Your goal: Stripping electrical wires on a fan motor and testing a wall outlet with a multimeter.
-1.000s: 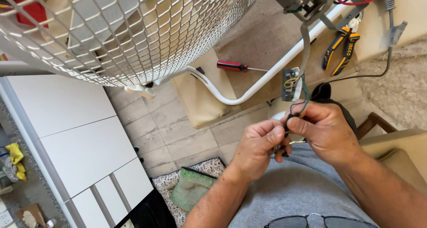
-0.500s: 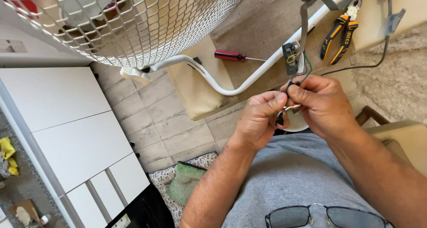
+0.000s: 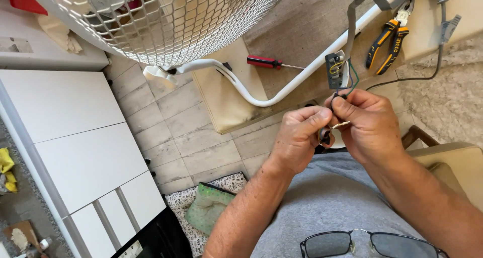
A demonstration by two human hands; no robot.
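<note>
Thin wires (image 3: 336, 114) pinched betw. both hands, just above the lap. Dark + pale strands, 1 short pale end sticking out sideways at the fingertips. They run up to a small dark switch block (image 3: 335, 71) w/ yellow and green wires, hanging just above the hands from a flat grey cable.

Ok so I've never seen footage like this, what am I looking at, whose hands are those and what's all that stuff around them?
This comes from a camera worn on a person's head, looking down at their own bare hands. The left hand and right hand pinch thin wires that run up to a small electrical part. Above is a wire-mesh fan guard on a white tube stand. On the floor lie a red-handled screwdriver and orange-and-black pliers. Glasses hang at the person's grey shirt.
</note>
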